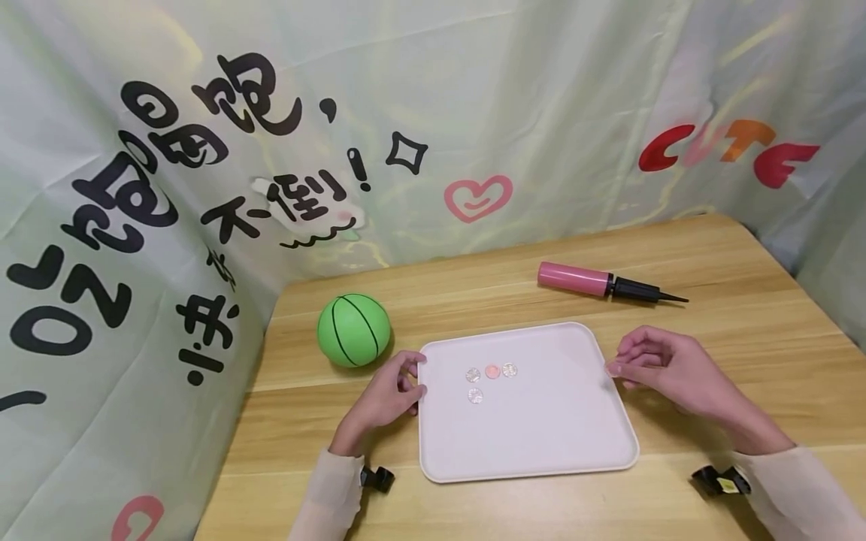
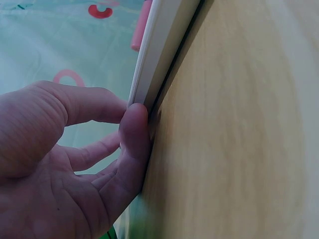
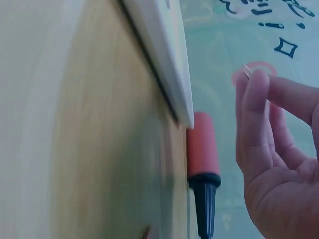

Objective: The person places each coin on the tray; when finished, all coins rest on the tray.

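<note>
My left hand [image 1: 387, 394] pinches the left edge of a white rectangular tray [image 1: 541, 443], its fingertips at the rim in the left wrist view. On the tray lie a copper-coloured coin [image 1: 492, 371] between two silver coins [image 1: 473, 374] in a row, and another silver coin [image 1: 476, 395] in front of the left one. Just off the tray's right edge, my right hand [image 1: 670, 368] is raised with thumb and fingertips together. They pinch a small thin coin [image 3: 247, 70], mostly hidden and seen nearly edge-on in the right wrist view.
Behind the tray's left corner sits a green ball [image 1: 354, 330] with black lines. A pink and black hand pump [image 1: 582, 279] lies behind the tray to the right. Printed cloth [image 1: 541, 120] hangs along the back and sides of the wooden table [image 1: 473, 278].
</note>
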`<move>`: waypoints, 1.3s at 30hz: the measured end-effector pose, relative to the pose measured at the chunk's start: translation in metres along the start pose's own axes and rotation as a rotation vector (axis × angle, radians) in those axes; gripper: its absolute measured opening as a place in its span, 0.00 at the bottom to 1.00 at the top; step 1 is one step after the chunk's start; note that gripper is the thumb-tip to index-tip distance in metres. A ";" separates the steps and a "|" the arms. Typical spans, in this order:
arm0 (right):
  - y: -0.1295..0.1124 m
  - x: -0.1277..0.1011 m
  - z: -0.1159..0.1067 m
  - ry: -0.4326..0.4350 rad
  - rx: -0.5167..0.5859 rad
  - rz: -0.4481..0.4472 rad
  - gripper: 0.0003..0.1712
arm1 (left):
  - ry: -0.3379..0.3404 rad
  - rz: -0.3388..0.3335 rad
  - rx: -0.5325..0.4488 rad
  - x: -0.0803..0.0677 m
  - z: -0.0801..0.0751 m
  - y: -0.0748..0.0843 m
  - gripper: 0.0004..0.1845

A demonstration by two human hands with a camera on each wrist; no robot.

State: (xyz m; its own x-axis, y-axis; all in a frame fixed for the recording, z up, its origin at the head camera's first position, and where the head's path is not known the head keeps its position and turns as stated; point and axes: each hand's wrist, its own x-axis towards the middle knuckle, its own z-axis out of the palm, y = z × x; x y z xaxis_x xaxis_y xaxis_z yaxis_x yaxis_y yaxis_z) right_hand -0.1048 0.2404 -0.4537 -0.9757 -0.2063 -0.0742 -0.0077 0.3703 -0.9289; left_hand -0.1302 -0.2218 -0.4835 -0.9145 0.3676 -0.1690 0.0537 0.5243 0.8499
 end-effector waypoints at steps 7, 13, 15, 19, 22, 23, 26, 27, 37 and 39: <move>-0.006 0.009 0.020 -0.041 0.069 -0.011 0.22 | -0.004 -0.009 -0.005 0.000 0.002 -0.001 0.26; -0.013 0.020 0.039 -0.091 0.102 -0.019 0.19 | 0.000 -0.007 -0.007 0.000 0.002 -0.001 0.26; -0.017 0.023 0.044 -0.107 0.119 -0.020 0.18 | -0.001 -0.010 -0.008 0.000 0.002 -0.001 0.27; -0.027 0.028 0.051 -0.125 0.148 0.004 0.18 | 0.000 -0.008 -0.008 0.000 0.002 -0.001 0.27; -0.034 0.032 0.057 -0.128 0.151 0.026 0.19 | 0.004 -0.003 -0.002 -0.001 0.002 -0.002 0.27; -0.035 0.034 0.059 -0.130 0.150 0.026 0.19 | 0.005 -0.002 0.001 -0.001 0.001 -0.002 0.27; -0.039 0.040 0.066 -0.146 0.147 0.009 0.16 | 0.010 0.000 0.006 -0.001 0.001 -0.002 0.27; -0.040 0.042 0.068 -0.151 0.145 0.001 0.15 | 0.011 -0.001 0.007 -0.001 0.001 -0.002 0.27; -0.047 0.061 0.085 -0.168 0.032 -0.079 0.12 | 0.016 -0.011 0.013 0.000 0.001 0.000 0.27; -0.046 0.064 0.088 -0.168 0.008 -0.092 0.12 | 0.013 -0.009 0.012 0.000 0.001 0.000 0.27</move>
State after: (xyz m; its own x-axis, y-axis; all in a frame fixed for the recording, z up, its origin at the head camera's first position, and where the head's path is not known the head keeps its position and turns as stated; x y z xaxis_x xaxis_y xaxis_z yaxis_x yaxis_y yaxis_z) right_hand -0.1475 0.1302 -0.4473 -0.9206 -0.3876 -0.0473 -0.0930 0.3353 -0.9375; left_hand -0.1301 -0.2204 -0.4843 -0.9201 0.3528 -0.1704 0.0497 0.5365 0.8424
